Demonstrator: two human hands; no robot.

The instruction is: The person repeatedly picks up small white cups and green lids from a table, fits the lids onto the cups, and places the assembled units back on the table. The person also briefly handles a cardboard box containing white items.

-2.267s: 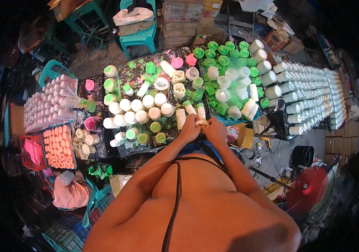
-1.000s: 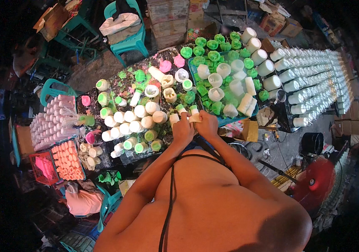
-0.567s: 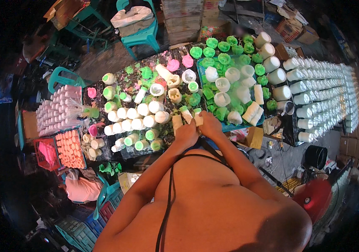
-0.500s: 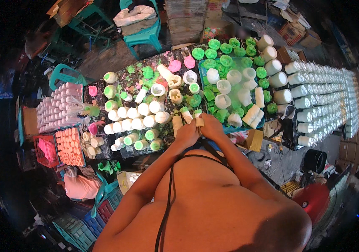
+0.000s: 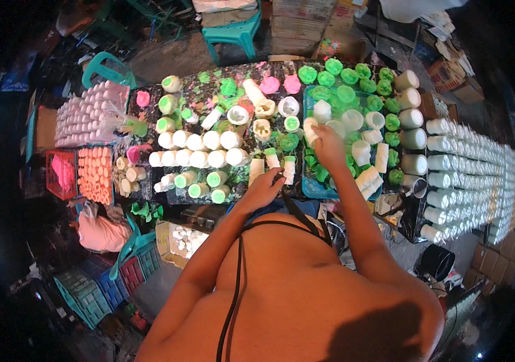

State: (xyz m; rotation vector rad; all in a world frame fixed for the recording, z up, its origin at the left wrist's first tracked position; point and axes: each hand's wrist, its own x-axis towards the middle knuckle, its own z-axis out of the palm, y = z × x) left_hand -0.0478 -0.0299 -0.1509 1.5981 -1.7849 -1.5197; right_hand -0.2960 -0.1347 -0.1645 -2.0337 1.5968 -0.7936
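Observation:
My right hand [image 5: 330,151] reaches over the blue tray [image 5: 306,192], its fingers closed on a cream, roughly cylindrical mould piece [image 5: 310,131]. Near the table's front edge is my left hand [image 5: 263,190], fingers bent together around something small and dark that I cannot make out. Just beyond it lie a green-topped white cylinder [image 5: 272,158], another green-topped cylinder [image 5: 289,171] and a plain cream mould piece [image 5: 257,171]. The tray holds translucent white cups [image 5: 352,120], cream mould pieces [image 5: 368,181] and green castings.
White cylinders [image 5: 199,158] stand in rows on the dark table at left. Green fluted pieces [image 5: 348,76] line the far right, beside large cream cylinders [image 5: 413,139] and racks of white wicked candles [image 5: 450,163]. A teal chair [image 5: 233,33] stands beyond the table.
My hands have parted. The right has moved right and away over the tray with a cream piece in it; the left stays by the green-topped cylinders. The view has shifted a little.

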